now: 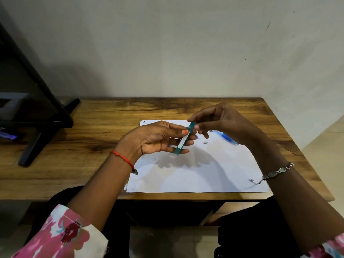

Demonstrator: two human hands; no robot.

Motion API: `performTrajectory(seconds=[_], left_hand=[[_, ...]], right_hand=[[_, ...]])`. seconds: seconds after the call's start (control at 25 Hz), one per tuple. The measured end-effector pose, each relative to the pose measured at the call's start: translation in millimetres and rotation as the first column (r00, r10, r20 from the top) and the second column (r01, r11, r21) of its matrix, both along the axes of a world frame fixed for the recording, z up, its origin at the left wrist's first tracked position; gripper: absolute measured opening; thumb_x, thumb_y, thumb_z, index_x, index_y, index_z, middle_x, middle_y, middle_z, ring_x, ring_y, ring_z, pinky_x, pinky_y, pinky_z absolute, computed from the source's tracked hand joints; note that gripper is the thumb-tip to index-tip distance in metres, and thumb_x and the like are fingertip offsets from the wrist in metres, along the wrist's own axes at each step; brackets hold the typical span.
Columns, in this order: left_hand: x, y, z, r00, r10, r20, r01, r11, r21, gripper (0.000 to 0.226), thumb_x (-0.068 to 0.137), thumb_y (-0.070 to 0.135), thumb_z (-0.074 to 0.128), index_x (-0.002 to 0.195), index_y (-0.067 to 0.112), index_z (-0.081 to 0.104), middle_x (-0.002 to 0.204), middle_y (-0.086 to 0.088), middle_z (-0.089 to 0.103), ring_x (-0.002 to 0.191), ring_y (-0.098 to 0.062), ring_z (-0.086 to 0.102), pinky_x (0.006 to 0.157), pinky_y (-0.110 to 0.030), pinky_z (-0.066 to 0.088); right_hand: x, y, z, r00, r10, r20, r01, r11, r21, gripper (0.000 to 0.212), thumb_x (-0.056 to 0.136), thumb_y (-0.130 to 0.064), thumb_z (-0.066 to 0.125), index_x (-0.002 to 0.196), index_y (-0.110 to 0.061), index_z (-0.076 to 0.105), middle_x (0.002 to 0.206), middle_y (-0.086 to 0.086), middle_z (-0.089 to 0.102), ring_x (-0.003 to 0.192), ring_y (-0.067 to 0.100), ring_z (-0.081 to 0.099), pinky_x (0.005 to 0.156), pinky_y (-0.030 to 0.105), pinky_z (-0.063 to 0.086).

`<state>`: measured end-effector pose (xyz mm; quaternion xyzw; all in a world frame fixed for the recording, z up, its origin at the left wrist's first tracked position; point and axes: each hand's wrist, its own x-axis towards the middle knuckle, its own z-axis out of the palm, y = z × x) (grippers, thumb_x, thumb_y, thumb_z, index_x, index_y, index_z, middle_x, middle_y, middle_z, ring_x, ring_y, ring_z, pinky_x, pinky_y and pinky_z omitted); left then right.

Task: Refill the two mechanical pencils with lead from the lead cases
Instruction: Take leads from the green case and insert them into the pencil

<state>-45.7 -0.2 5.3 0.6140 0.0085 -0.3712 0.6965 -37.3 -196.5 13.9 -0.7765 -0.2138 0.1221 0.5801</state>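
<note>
The lead case [182,141] is gripped above the surface [104,127] in the curled left hand [158,139] and its upper end is pinched by the right hand [221,121]; leads may be spilled or snapped if it is jerked open.

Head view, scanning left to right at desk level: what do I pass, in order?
Black stand → red thread on the wrist → left hand → teal lead case, held by both hands → right hand → silver bracelet. The blue pencil is left out, since it overlaps the right hand.
</note>
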Motion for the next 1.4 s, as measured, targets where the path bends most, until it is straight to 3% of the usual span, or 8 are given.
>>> performTrajectory(seconds=[0.08,0.44,0.56,0.72,0.84,1.04,1.28,1.4], left_hand=[[0,-1,-2,0.999,0.033,0.01,-0.033,0.999,-0.014,0.016,0.074,0.007,0.061,0.083,0.005,0.074,0.079,-0.006,0.075,0.075,-0.015,0.071,0.071,-0.034,0.06],[-2,-5,-1,0.995,0.089,-0.042,-0.091,0.995,-0.031,0.014,0.08,0.003,0.057,0.083,0.001,0.071,0.074,-0.007,0.074,0.068,-0.014,0.071,0.066,-0.038,0.06],[-3,-2,-2,0.995,0.091,-0.032,-0.091,0.996,-0.005,0.014,0.081,0.004,0.058,0.085,0.001,0.071,0.075,-0.006,0.075,0.068,-0.013,0.07,0.067,-0.037,0.06],[-1,-1,2,0.993,0.118,0.007,-0.118,0.991,0.065,0.011,0.083,0.006,0.058,0.087,0.002,0.068,0.071,-0.005,0.074,0.064,-0.011,0.07,0.059,-0.027,0.059],[0,1,3,0.989,0.143,0.037,-0.146,0.982,0.117,0.009,0.082,0.007,0.06,0.085,0.003,0.068,0.063,-0.002,0.072,0.059,-0.01,0.069,0.053,-0.021,0.057],[4,3,1,0.97,0.158,0.185,-0.196,0.957,0.215,0.004,0.078,0.009,0.067,0.08,0.009,0.07,0.061,0.0,0.072,0.057,-0.008,0.069,0.053,-0.016,0.055],[6,0,1,0.857,0.105,0.504,-0.297,0.901,0.317,0.003,0.072,0.01,0.074,0.074,0.009,0.072,0.049,0.006,0.066,0.046,-0.003,0.059,0.042,-0.013,0.042],[8,-1,1,0.807,0.08,0.585,-0.314,0.897,0.31,0.005,0.072,0.008,0.074,0.07,0.012,0.073,0.055,0.001,0.066,0.043,-0.003,0.052,0.039,-0.015,0.037]], right_hand=[[2,2,-2,0.999,-0.03,-0.029,0.032,0.998,0.06,0.016,0.077,0.004,0.066,0.091,-0.003,0.07,0.062,-0.002,0.07,0.052,0.009,0.058,0.052,0.018,0.047],[7,0,-3,0.984,-0.175,-0.034,0.179,0.971,0.161,0.008,0.079,0.002,0.064,0.079,-0.002,0.071,0.058,0.002,0.068,0.052,0.014,0.061,0.054,0.022,0.052],[13,-7,-1,0.958,-0.252,-0.138,0.278,0.935,0.22,0.012,0.082,0.002,0.059,0.075,0.0,0.069,0.06,0.009,0.066,0.051,0.016,0.06,0.052,0.022,0.052],[9,-1,-8,0.897,-0.065,-0.437,0.164,0.967,0.195,0.017,0.086,0.007,0.045,0.083,0.008,0.063,0.069,0.013,0.067,0.057,0.016,0.063,0.051,0.022,0.051],[8,0,-10,0.896,-0.027,-0.442,0.098,0.986,0.137,0.018,0.086,0.002,0.053,0.098,0.011,0.063,0.077,0.014,0.065,0.062,0.014,0.063,0.054,0.019,0.051],[8,2,-16,0.889,-0.039,-0.456,0.122,0.98,0.156,0.015,0.083,0.004,0.056,0.094,0.011,0.065,0.074,0.012,0.069,0.062,0.013,0.066,0.06,0.017,0.054],[8,6,-19,0.766,-0.052,-0.641,0.249,0.943,0.221,0.014,0.083,0.011,0.052,0.093,0.015,0.061,0.07,0.012,0.072,0.061,0.016,0.069,0.061,0.02,0.057],[8,9,-20,0.725,-0.058,-0.686,0.302,0.922,0.241,0.011,0.082,0.013,0.052,0.088,0.013,0.062,0.072,0.014,0.072,0.062,0.017,0.07,0.063,0.022,0.059]])
